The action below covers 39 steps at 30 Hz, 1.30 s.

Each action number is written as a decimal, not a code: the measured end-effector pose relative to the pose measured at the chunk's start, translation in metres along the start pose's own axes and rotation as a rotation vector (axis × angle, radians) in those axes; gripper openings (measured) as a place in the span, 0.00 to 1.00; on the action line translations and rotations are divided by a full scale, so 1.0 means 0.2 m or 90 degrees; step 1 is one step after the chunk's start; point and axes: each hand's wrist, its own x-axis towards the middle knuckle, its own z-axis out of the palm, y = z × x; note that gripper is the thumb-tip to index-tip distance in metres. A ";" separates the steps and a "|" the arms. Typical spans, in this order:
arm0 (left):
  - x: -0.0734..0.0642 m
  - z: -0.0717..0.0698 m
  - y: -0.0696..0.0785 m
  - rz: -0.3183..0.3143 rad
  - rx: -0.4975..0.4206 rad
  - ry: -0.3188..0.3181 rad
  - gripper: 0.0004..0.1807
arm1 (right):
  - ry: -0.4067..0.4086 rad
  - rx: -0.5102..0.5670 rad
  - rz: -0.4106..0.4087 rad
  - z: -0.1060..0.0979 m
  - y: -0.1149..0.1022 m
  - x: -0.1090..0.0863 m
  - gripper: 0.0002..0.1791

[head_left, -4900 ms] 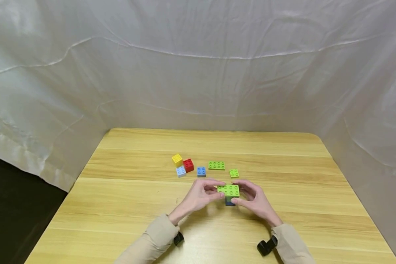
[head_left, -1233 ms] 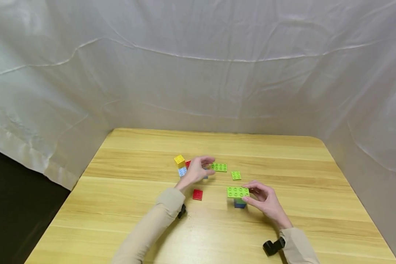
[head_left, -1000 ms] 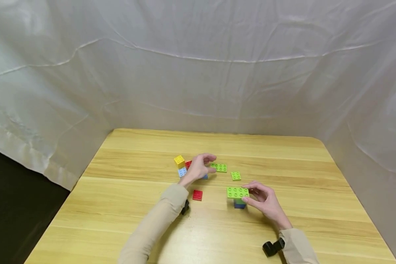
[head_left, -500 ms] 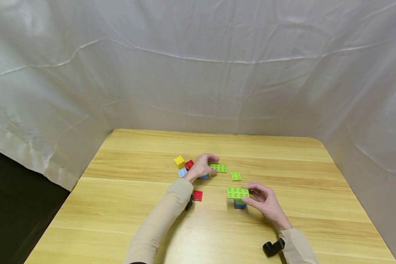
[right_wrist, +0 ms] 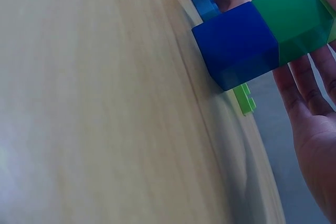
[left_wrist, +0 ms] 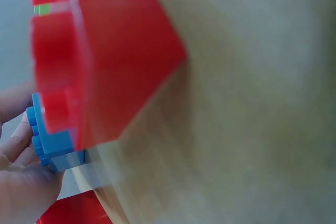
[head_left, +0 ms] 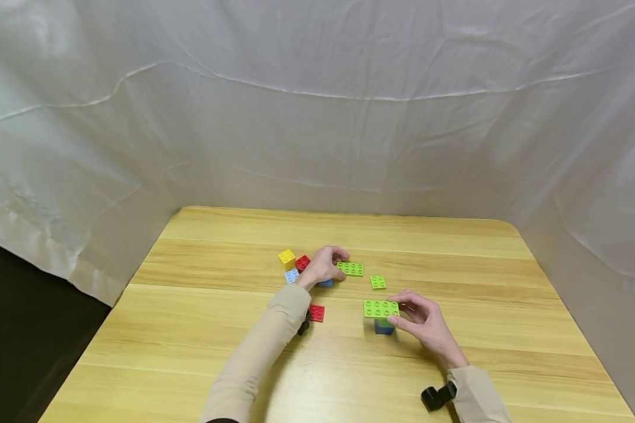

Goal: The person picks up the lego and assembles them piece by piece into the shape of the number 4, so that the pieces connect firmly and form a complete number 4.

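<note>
Your left hand (head_left: 321,267): fingers apart at lime eight-stud plate (head_left: 352,269), near blue four-stud brick (head_left: 326,283); contact unclear. Your right hand (head_left: 426,321): fingers clamped on lime-topped brick stack (head_left: 379,309).

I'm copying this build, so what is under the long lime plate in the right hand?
Under the lime plate sits a green block, with a dark blue block below it. Any studs where they join are covered and cannot be seen.
</note>
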 end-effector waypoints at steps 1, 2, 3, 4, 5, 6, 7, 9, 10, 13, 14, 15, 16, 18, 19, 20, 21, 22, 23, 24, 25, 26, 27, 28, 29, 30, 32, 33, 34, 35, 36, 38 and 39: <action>0.00 0.00 0.00 -0.003 0.002 0.002 0.25 | 0.000 0.000 0.000 0.00 0.00 0.00 0.19; 0.00 0.00 0.00 -0.007 0.004 0.004 0.25 | 0.000 0.001 0.001 0.00 0.00 0.00 0.19; 0.00 0.00 0.00 -0.012 0.006 0.007 0.24 | 0.000 0.001 0.001 0.00 0.00 0.00 0.19; -0.01 0.00 0.00 -0.016 0.008 0.009 0.24 | -0.001 0.001 0.001 0.00 0.00 0.00 0.19; -0.01 0.00 0.00 -0.020 0.010 0.012 0.23 | 0.000 0.001 0.002 0.00 0.00 0.00 0.19; -0.01 -0.01 0.00 -0.021 0.013 0.014 0.23 | -0.001 0.000 0.001 0.00 0.00 0.00 0.19; -0.01 -0.01 0.00 -0.023 0.015 0.016 0.23 | -0.002 0.000 0.001 0.01 0.00 0.01 0.19; -0.02 -0.01 0.00 -0.019 0.020 0.018 0.22 | -0.003 -0.003 0.001 0.01 0.00 0.01 0.19; -0.02 -0.01 0.00 -0.016 0.023 0.018 0.22 | -0.003 -0.004 0.002 0.01 0.00 0.01 0.19; -0.03 -0.02 0.00 -0.010 0.025 0.020 0.22 | -0.004 -0.004 0.005 0.01 0.00 0.01 0.19; -0.03 -0.02 0.00 -0.009 0.025 0.020 0.22 | -0.005 -0.004 0.003 0.01 0.00 0.01 0.19; -0.04 -0.03 0.00 -0.009 0.022 0.020 0.22 | -0.005 -0.003 0.003 0.01 0.00 0.01 0.19; -0.04 -0.03 0.01 -0.010 0.020 0.020 0.23 | -0.006 -0.002 0.001 0.01 0.00 0.01 0.19; -0.05 -0.04 0.02 -0.012 0.013 0.020 0.23 | -0.006 -0.001 0.001 0.01 -0.01 0.01 0.19; -0.06 -0.04 0.03 -0.011 0.010 0.020 0.23 | -0.006 -0.002 0.002 0.01 -0.01 0.01 0.19; -0.07 -0.04 0.04 -0.009 0.006 0.020 0.23 | -0.005 -0.002 0.002 0.01 -0.01 0.00 0.19; -0.08 -0.05 0.05 -0.007 0.001 0.020 0.23 | -0.003 -0.004 0.004 0.02 -0.01 0.00 0.19; -0.09 -0.05 0.06 -0.004 -0.004 0.019 0.23 | -0.002 -0.005 0.005 0.02 -0.01 0.01 0.19; -0.10 -0.06 0.07 0.000 -0.009 0.019 0.23 | 0.001 -0.006 0.007 0.02 -0.01 0.01 0.19; -0.11 -0.06 0.07 0.005 -0.015 0.018 0.23 | 0.002 -0.007 0.009 0.02 -0.01 0.01 0.19; -0.12 -0.07 0.07 0.010 -0.024 0.016 0.24 | 0.004 -0.008 0.009 0.02 -0.01 0.01 0.19; -0.13 -0.07 0.07 0.013 -0.032 0.014 0.24 | 0.004 -0.008 0.007 0.02 -0.01 0.01 0.19; -0.14 -0.07 0.07 0.017 -0.041 0.012 0.24 | 0.003 -0.009 0.006 0.02 -0.01 0.01 0.19; -0.16 -0.07 0.07 0.018 -0.050 0.010 0.24 | 0.002 -0.009 0.005 0.02 -0.01 0.01 0.18; -0.18 -0.08 0.07 0.018 -0.059 0.009 0.24 | 0.001 -0.009 0.004 0.02 0.00 0.01 0.18; -0.19 -0.08 0.07 0.019 -0.065 0.009 0.23 | 0.000 -0.009 0.004 0.02 0.00 0.01 0.18; -0.22 -0.09 0.06 0.021 -0.075 0.011 0.23 | -0.001 -0.010 0.007 0.03 0.00 0.01 0.18; -0.24 -0.09 0.06 0.021 -0.080 0.013 0.23 | -0.002 -0.010 0.008 0.03 0.00 0.01 0.18; -0.25 -0.09 0.06 0.019 -0.085 0.016 0.22 | -0.001 -0.012 0.008 0.03 0.00 0.01 0.18; -0.26 -0.10 0.06 0.022 -0.091 0.020 0.22 | 0.001 -0.011 0.008 0.03 0.00 0.01 0.18; -0.28 -0.10 0.06 0.025 -0.097 0.022 0.22 | 0.003 -0.012 0.008 0.04 0.00 0.01 0.18; -0.30 -0.11 0.06 0.025 -0.116 0.026 0.22 | 0.005 -0.015 0.005 0.04 0.01 0.01 0.18; -0.31 -0.11 0.06 0.026 -0.125 0.027 0.22 | 0.006 -0.016 0.003 0.04 0.01 0.02 0.18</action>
